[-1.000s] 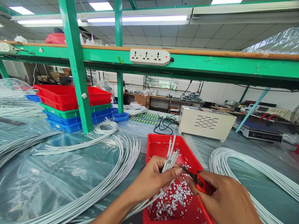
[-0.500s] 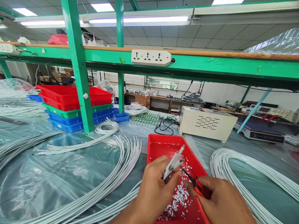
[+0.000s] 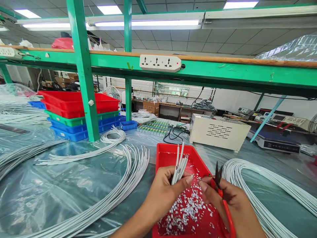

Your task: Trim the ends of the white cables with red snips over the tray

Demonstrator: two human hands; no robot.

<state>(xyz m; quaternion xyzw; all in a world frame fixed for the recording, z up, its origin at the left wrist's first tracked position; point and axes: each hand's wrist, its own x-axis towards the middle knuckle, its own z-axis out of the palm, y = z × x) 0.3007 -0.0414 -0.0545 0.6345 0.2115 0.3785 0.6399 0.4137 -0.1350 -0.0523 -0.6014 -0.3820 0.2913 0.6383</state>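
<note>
By the left hand [image 3: 165, 188], curled with thumb and fingers pressed together, a small bundle of white cables [image 3: 180, 168] is pinched just below its cut ends, which are held roughly upright over the red tray [image 3: 170, 160]. By the right hand [image 3: 235, 201], the red-handled scissors [image 3: 218, 177] are cradled against the fingers, their dark blades pointed upward and slightly parted, clear of the bundle. The right thumb and forefinger are brought close together near the left thumb; whether anything is pinched between them cannot be told. Inside the tray, silvery scraps [image 3: 190, 205] are scattered below both hands. Beyond it, a loop of white cables [image 3: 142, 158] is laid out to the left and a coil of white cables [image 3: 237, 165] to the right, both rested on the plastic sheeting [image 3: 49, 198]. The held bundle is judged light at its tips, springy rather than limp, and smooth enough for single strands to be slid past their neighbours if it is gripped loosely. The jackets are probably tolerant of a firm squeeze, while the trimmed ends are likely more delicate and easily bent. The bundle is best held a little below the ends, where the strands are gathered evenly and the tips are left exposed; held lower, they would probably be fanned apart. The scissors are best held by their handles, away from the blades.
</note>
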